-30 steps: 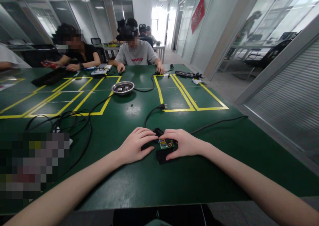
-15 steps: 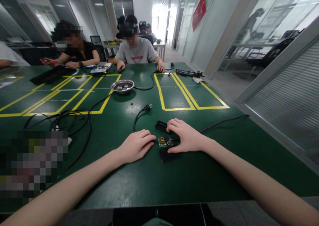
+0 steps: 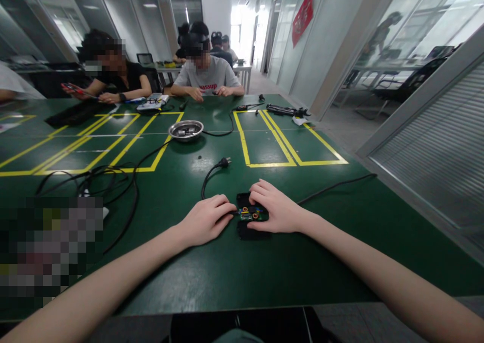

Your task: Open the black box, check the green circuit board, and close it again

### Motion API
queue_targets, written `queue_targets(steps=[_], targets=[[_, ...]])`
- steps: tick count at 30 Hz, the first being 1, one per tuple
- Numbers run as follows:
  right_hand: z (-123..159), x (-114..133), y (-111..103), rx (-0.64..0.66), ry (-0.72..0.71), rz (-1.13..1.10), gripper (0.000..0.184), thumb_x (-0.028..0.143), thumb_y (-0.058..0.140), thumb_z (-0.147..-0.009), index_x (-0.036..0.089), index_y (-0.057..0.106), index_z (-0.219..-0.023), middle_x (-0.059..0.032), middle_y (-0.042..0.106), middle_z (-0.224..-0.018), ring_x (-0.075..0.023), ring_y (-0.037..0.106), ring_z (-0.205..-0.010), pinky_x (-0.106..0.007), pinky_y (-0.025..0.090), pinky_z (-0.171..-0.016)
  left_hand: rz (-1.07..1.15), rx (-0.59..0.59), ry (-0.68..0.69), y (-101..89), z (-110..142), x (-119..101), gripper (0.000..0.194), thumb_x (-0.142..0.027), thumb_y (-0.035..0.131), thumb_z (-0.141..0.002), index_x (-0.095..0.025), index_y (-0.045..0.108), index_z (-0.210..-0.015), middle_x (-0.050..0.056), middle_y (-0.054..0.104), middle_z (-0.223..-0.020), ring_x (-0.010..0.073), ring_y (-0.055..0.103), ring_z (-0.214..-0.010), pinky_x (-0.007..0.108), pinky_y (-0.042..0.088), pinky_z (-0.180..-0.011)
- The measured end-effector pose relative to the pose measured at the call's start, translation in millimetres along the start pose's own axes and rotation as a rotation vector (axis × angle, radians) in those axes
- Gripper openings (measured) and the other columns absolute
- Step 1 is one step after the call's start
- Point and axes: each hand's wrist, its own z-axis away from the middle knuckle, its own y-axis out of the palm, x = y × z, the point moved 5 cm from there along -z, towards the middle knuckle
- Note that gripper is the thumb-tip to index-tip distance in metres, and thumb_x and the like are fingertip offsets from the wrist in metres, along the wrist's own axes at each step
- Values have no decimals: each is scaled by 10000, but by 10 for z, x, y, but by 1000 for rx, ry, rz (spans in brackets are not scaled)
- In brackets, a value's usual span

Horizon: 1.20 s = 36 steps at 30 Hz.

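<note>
Near the middle of the table lies a small green circuit board (image 3: pixel 247 215) with copper-coloured coils. Black casing halves flank it: the upper casing half (image 3: pixel 242 198) on its far side, the lower casing half (image 3: pixel 249 233) on its near side. My right hand (image 3: pixel 280 208) spans all three, fingers on the upper half and thumb on the lower; its palm hides their right ends. My left hand (image 3: pixel 207 221) is closed in a pinch on the black power cord (image 3: pixel 203 189) at the board's left end. That cord curves away to a plug (image 3: pixel 225 162).
Another black cord (image 3: pixel 336 186) runs right from my right hand. A metal bowl (image 3: pixel 186 131) with small metal parts stands farther back. Coiled cables (image 3: pixel 94 181) lie left, beside a pixelated area. Yellow tape (image 3: pixel 268 165) marks the green table. Co-workers sit across it.
The plug has swung left. My right hand has shifted from the board to the casing halves, which now sit closer to the board. The co-worker opposite has brought both hands together.
</note>
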Motion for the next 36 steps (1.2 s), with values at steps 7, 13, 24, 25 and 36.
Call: queue_targets(steps=[7,13,24,25,36], targets=[[6,-12,29,-25,-8,-102,346,370,748,-871,216,624,-1155,-120,664,-1149,-326,585,-1243,-597,352,-1173,-79,18,-96,28,-25,37,260,-243,453,-1054,-195,657,-1209,51,643,-955,186,662,-810,284,555,-726],[-26,-81,21,-120,20,-94,457,502,842,-791,236,677,-1124,-109,693,-1115,-355,597,-1253,-598,396,-1136,-128,30,-119,54,-40,52,288,-235,457,-1048,-202,654,-1257,46,644,-951,182,667,-806,277,555,-725],[-21,-116,65,-188,49,-132,483,509,870,-770,217,707,-1119,-121,681,-1145,-321,624,-1162,-526,537,-1003,-157,63,-102,57,-55,65,349,-238,452,-1061,-215,651,-1347,31,621,-884,175,656,-775,262,541,-713],[-18,-123,78,-184,56,-149,475,493,870,-773,223,707,-1128,-122,675,-1165,-320,618,-1173,-524,543,-1001,-153,67,-105,58,-56,69,355,-239,447,-1063,-215,651,-1353,32,621,-885,177,655,-772,265,542,-709],[-55,-149,133,-64,32,-208,489,432,829,-827,227,684,-1247,-137,626,-1371,-328,542,-1397,-581,375,-1213,-136,52,-100,64,-46,99,381,-271,379,-1079,-217,665,-1325,37,612,-881,165,630,-768,257,550,-720]])
